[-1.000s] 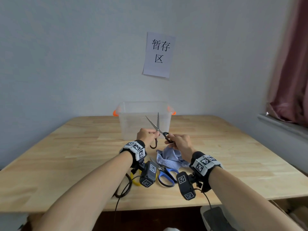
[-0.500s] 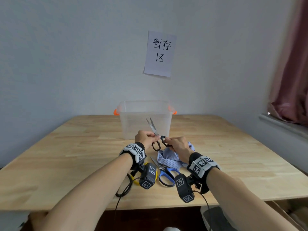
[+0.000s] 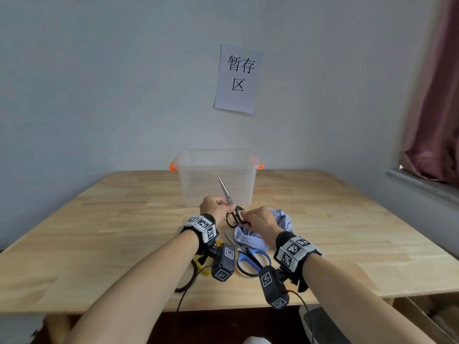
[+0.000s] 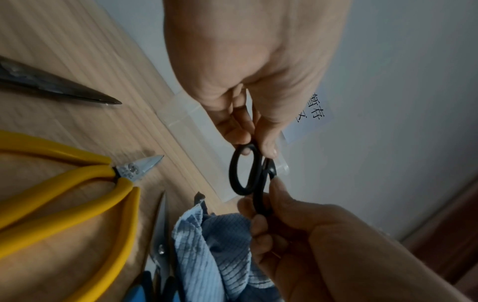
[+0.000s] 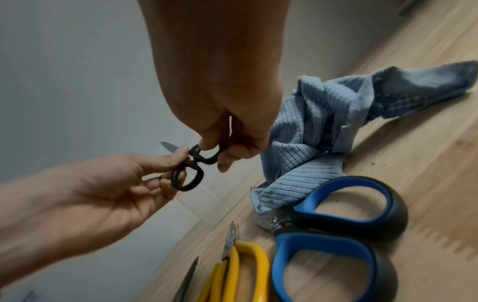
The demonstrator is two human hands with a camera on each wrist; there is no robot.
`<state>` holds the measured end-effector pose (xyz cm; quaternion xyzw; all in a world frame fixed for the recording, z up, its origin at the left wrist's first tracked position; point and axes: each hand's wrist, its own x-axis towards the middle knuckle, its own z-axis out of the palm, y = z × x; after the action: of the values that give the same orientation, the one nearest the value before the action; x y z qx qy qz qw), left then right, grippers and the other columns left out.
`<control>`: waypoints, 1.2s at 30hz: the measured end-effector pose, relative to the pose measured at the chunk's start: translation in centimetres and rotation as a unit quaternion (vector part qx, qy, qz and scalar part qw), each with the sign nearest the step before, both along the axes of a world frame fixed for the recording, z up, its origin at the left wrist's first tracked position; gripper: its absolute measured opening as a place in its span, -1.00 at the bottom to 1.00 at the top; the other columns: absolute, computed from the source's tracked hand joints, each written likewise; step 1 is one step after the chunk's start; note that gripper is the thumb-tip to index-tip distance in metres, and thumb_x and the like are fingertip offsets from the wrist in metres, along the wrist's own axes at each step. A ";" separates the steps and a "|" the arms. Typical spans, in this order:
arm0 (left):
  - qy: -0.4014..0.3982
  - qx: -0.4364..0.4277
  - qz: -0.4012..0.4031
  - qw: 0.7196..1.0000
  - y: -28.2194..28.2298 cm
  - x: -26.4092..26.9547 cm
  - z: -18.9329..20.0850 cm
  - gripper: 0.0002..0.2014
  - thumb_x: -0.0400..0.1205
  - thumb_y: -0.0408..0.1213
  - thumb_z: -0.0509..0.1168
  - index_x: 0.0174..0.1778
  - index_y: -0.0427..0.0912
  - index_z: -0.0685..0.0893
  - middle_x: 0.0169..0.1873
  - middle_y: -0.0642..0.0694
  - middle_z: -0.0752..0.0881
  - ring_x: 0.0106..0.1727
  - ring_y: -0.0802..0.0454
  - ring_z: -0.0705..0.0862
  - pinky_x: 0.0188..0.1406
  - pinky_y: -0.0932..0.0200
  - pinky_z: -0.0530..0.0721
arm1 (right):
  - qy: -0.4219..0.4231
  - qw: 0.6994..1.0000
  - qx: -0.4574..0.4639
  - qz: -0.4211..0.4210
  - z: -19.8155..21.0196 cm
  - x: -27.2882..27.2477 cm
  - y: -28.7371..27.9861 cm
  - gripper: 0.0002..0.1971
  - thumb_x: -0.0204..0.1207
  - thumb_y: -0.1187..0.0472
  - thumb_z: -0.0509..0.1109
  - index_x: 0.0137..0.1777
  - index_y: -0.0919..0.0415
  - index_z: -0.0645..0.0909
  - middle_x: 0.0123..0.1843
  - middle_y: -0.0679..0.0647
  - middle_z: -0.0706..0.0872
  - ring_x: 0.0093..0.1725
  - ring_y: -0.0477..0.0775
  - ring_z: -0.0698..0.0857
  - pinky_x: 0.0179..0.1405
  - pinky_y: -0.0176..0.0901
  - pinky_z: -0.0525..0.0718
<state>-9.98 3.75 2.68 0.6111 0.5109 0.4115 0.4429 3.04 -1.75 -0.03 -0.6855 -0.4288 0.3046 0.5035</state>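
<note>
Both hands hold a small pair of black-handled scissors [image 3: 233, 214] above the wooden table [image 3: 99, 232], in front of the clear bin. Its blades lie together and point up and slightly left. My left hand [image 3: 218, 207] pinches it near the pivot and one loop; in the left wrist view the thumb and a finger [image 4: 266, 143] meet at the loop's top [image 4: 243, 173]. My right hand [image 3: 258, 219] grips the other loop [image 5: 204, 157] with curled fingers. A crumpled blue striped cloth [image 3: 282, 219] lies on the table just under and right of the right hand.
A clear plastic bin [image 3: 216, 180] with orange handles stands at the back by the wall. Blue-handled scissors [image 3: 250, 259] and yellow-handled scissors [image 3: 201, 268] lie near the front edge under my wrists. A dark blade [image 4: 51, 85] lies left of them.
The black scissors' blades were spread apart a second ago and are now together. The two handle loops came together as my hands closed in and sank slightly.
</note>
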 end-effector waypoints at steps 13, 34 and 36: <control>-0.135 -0.054 0.025 0.989 -0.5 -0.3 0.6 -0.91 0.49 -0.46 0.55 -0.26 -0.28 0.77 -0.26 -0.22 0.80 -0.36 -0.07 0.77 -0.06 0.03 0.82 | -0.267 0.963 0.027 0.013 2.1 -1.2 -0.4 -0.70 0.53 0.24 0.51 0.22 0.33 0.67 0.10 0.23 0.73 -0.08 0.08 0.65 -0.30 -0.34 0.53; 0.361 0.363 -0.076 0.856 0.3 -4.3 6.2 -0.75 0.63 -0.19 0.41 0.20 -0.13 0.79 0.18 -0.06 0.71 0.31 -0.05 0.47 0.26 0.13 0.33 | -0.415 0.903 -0.104 0.037 8.2 0.2 -0.7 -0.76 0.63 0.24 0.42 0.17 0.40 0.75 0.02 0.29 0.77 -0.16 0.10 0.62 -0.27 -0.19 0.57; 0.415 0.370 -0.091 0.826 0.4 -4.5 7.0 -0.76 0.66 -0.14 0.37 0.17 -0.11 0.81 0.18 -0.05 0.73 0.32 -0.05 0.45 0.28 0.07 0.32 | -0.429 0.896 -0.108 0.045 9.4 0.5 -0.7 -0.73 0.64 0.21 0.41 0.18 0.40 0.75 0.07 0.30 0.78 -0.14 0.09 0.62 -0.12 -0.12 0.64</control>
<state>-14.50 4.18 9.63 0.8860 0.3980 0.2353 -0.0345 3.53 -2.47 9.38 -0.7796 -0.5981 0.0476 0.1796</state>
